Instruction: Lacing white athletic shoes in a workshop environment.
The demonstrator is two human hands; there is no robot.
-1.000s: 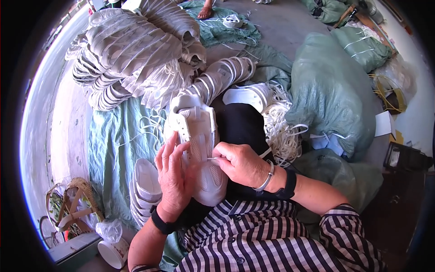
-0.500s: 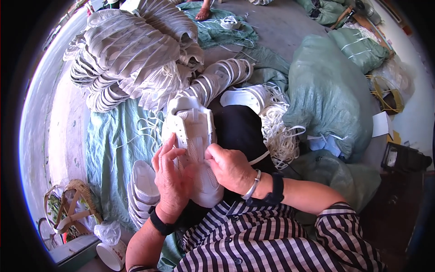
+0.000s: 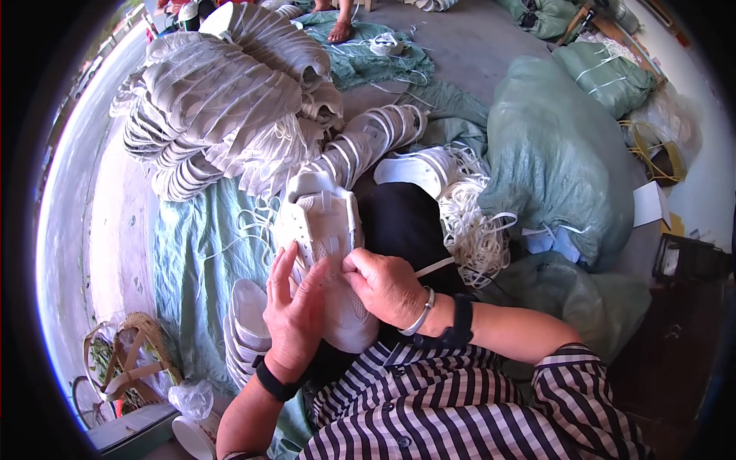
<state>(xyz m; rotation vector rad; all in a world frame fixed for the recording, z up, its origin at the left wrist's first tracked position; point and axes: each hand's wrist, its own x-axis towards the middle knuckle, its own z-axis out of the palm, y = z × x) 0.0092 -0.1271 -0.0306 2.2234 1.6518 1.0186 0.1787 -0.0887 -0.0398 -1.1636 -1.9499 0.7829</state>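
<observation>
A white shoe upper (image 3: 330,222) with mesh panels lies over my lap, toe toward me. My left hand (image 3: 295,314) grips its left side, fingers along the edge and thumb over the middle. From the other side my right hand (image 3: 387,287) pinches at the lacing area. A white shoelace (image 3: 435,267) sticks out behind that hand across the dark cloth (image 3: 402,218) on my lap; its end between the fingertips is hidden.
A large heap of nested white shoe uppers (image 3: 222,84) rises at the far left. Loose white laces (image 3: 471,222) lie right of my lap beside a bulging green sack (image 3: 560,153). More stacked uppers (image 3: 247,322) stand at my left. Another person's foot (image 3: 339,31) shows at the back.
My left thumb has lifted and spread away from the fingers across the upper. The right hand has shifted slightly left, still pinching. The view has tilted a little.
</observation>
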